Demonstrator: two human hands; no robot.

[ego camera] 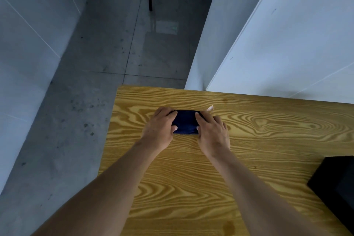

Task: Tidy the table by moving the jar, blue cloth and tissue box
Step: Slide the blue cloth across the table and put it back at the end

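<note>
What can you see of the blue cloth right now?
The blue cloth is dark navy, soft fabric bunched or folded into a small compact bundle. It lies on the wooden table, near its far left corner. The left hand presses its left end and the right hand its right end, fingers curled over the edges. Only the middle shows between them.

Both hands on the blue cloth (185, 121), which sits bunched into a small dark bundle on the wooden table (268, 140) near its far left corner. Left hand (160, 128) grips the bundle's left end, right hand (211, 130) its right end, fingers curled over the top, thumbs on the near edge, both forearms bare. Black box-like object (337, 184) at the table's right edge, well apart from the hands; grey tiled floor (107, 63) beyond the table.
</note>
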